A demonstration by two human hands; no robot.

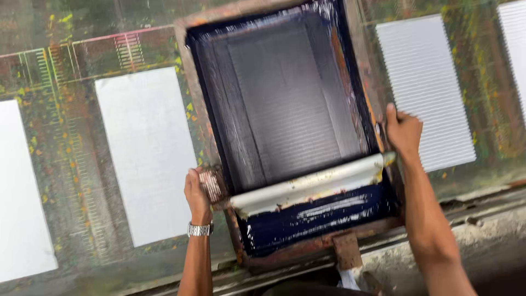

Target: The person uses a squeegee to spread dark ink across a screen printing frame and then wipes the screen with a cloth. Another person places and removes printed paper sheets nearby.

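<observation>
The printing screen (pixel 285 109), a wooden-framed rectangle with dark mesh, lay flat on the long print table (pixel 82 164), its near end close to the table's front edge. Dark blue ink (pixel 312 214) pooled across the near end of the mesh, streaked where it had been dragged. A pale squeegee (pixel 312 183) rested crosswise inside the frame just beyond that pool, one end toward each side rail (a position that kept it off the table, in my judgement).

The left hand (pixel 196 192) gripped the frame's near left corner, fingers curled round the rail and closed on the wood; a metal wristwatch (pixel 200 229) sat on that wrist. The right hand (pixel 402 131) held the right rail further up, fingers wrapped over its outer edge. Gripping opposite sides in this manner would keep the frame level and square.

To the left of the frame lay a plain white sheet (pixel 145 153), with part of another sheet (pixel 19 192) at the far left. To the right lay a sheet bearing fine printed lines (pixel 424 93), and the edge of a second lined sheet (pixel 515 49) showed at the far right. The table surface itself was speckled with old ink of several colours. A small wooden block (pixel 347 251) projected from the frame's near rail at the table edge.
</observation>
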